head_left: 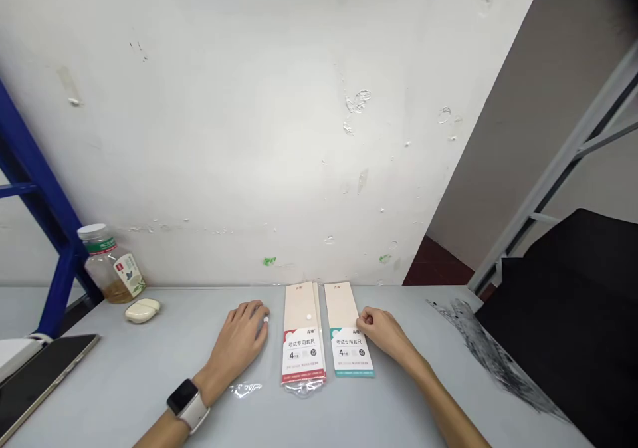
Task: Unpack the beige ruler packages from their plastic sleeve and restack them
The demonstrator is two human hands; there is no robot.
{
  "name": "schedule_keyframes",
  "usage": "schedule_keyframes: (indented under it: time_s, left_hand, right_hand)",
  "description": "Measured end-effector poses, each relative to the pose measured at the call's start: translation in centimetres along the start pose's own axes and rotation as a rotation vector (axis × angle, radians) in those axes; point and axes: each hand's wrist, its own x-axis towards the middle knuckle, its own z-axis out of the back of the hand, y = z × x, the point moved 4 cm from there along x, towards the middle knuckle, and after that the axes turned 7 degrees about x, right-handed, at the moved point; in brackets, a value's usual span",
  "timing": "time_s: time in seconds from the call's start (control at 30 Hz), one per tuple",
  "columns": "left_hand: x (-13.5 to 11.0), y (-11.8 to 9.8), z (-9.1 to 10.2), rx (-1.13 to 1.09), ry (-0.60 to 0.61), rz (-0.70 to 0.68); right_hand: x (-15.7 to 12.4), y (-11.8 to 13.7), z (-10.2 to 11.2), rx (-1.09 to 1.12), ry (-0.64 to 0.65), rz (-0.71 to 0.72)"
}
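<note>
Two flat packaged ruler sets lie side by side on the pale grey table. The left one (304,358) has a red band and looks like a thicker stack, with a crumpled clear plastic end. A small white round sticker (309,316) sits on its cream upper part. The right packet (351,351) has a teal band. My left hand (239,338) lies to the left of the packets, its fingertips pinching a small white disc (266,318). My right hand (383,332) rests with curled fingers on the right edge of the teal-banded packet.
A scrap of clear plastic film (245,389) lies below my left hand. A glass jar (112,265) and a soap bar (142,311) stand at back left, beside a dark tablet (44,381) and blue metal frame (44,215). Black fabric (573,308) fills the right.
</note>
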Motion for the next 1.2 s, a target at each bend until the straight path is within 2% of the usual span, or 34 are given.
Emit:
schedule_keyframes:
  time_s: [0.13,0.27,0.37,0.5,0.6,0.7,0.9,1.07,1.2]
  left_hand:
    - [0.0,-1.0,0.7,-0.046,-0.011,-0.086]
    - [-0.2,-2.5,1.3,-0.119,0.071,-0.227]
    - [-0.4,-3.1,1.4,-0.128,0.100,-0.255]
    - [-0.4,-3.3,1.4,-0.134,0.093,-0.258]
    - [-0.4,-3.3,1.4,-0.144,0.125,-0.246]
    - [-0.4,-3.4,1.4,-0.156,0.133,-0.240]
    - [-0.4,-3.3,1.1,-0.162,0.104,-0.249]
    - [-0.4,-3.2,1.0,-0.150,0.101,-0.238]
    - [-0.2,-2.8,1.3,-0.160,0.070,-0.173]
  right_hand:
    - [-0.1,0.0,0.6,-0.049,-0.023,0.033]
    - [-0.7,1.7,0.6,-0.101,-0.109,0.124]
    - [-1.7,3.9,-1.0,-0.100,-0.090,0.248]
    - [-3.1,6.1,-4.4,-0.045,0.061,0.338]
    - [-3.4,6.4,-5.6,0.003,0.082,0.278]
    - [-3.2,6.1,-5.8,0.043,0.096,0.221]
    - [-3.2,6.4,-6.1,0.083,0.092,0.197]
    - [-3.1,6.2,-6.5,0.284,0.151,0.068]
    - [-2.5,5.3,-5.8,0.457,0.184,-0.020]
